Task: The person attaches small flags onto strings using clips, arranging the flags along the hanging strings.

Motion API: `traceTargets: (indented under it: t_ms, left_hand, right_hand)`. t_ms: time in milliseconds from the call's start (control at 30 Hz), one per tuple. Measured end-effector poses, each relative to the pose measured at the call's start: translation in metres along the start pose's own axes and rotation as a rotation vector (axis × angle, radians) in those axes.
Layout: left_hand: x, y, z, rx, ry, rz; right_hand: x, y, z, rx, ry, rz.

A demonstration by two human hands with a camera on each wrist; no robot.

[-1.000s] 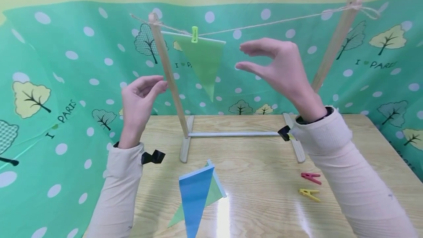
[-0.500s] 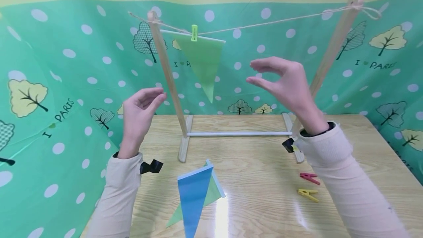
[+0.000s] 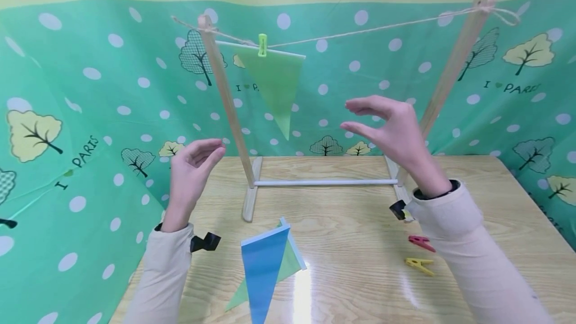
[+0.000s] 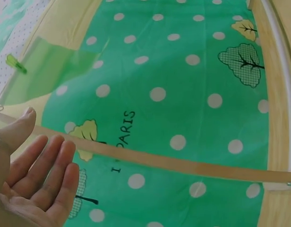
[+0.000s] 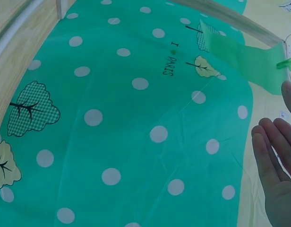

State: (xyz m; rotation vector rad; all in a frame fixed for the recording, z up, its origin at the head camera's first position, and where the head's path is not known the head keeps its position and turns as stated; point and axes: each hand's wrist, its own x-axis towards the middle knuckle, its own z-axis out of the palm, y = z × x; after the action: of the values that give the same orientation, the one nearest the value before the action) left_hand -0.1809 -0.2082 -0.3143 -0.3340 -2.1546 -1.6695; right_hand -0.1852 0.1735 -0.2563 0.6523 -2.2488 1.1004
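A green triangular pennant [image 3: 278, 76] hangs from a string [image 3: 378, 29] near the left post, held by a light green clothespin [image 3: 263, 45]. My left hand [image 3: 192, 171] is in the air left of the left post, holding nothing, its fingers loosely bent. Right of the pennant and lower than the string, my right hand [image 3: 390, 129] hovers with thumb and fingers apart and nothing between them. On the table a blue pennant [image 3: 264, 266] lies across a green pennant [image 3: 288, 263]. A red clothespin [image 3: 421, 242] and a yellow clothespin [image 3: 419, 265] lie by the right forearm.
The wooden stand has a left post [image 3: 229, 104], a right post [image 3: 443, 91] and a white crossbar [image 3: 324, 182] low between its feet. Behind it hangs a green dotted cloth [image 3: 139, 54] with tree prints. Both sleeves carry black wrist straps.
Both hands have come down, away from the string. The right hand has also shifted slightly to the right. The hung pennant and the things on the table stay put.
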Motion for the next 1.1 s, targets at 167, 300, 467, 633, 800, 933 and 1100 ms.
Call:
traceTargets:
  t_ms: [167,300,467,633,800,933,1100]
  left_hand:
    - [-0.008,-0.009,-0.003,-0.001,-0.01,-0.047]
    - [-0.014,-0.014,-0.002,-0.009,-0.025,-0.079]
    - [-0.023,-0.021,-0.004,0.014,-0.039,-0.113]
    - [-0.033,-0.029,-0.009,0.03,-0.039,-0.138]
    - [-0.043,-0.036,-0.012,0.03,-0.043,-0.182]
    - [-0.05,-0.043,-0.011,0.03,-0.043,-0.199]
    - [-0.057,-0.049,-0.011,0.034,-0.051,-0.204]
  right_hand:
    - [-0.008,0.007,-0.007,-0.026,0.014,0.016]
    - [-0.017,0.012,-0.012,-0.051,0.016,0.043]
    - [-0.029,0.019,-0.014,-0.066,0.006,0.073]
    - [-0.04,0.029,-0.012,-0.082,-0.014,0.107]
    - [-0.053,0.036,-0.012,-0.104,-0.025,0.146]
    - [-0.064,0.042,-0.013,-0.14,-0.043,0.147]
    - [-0.076,0.049,-0.013,-0.165,-0.05,0.145]
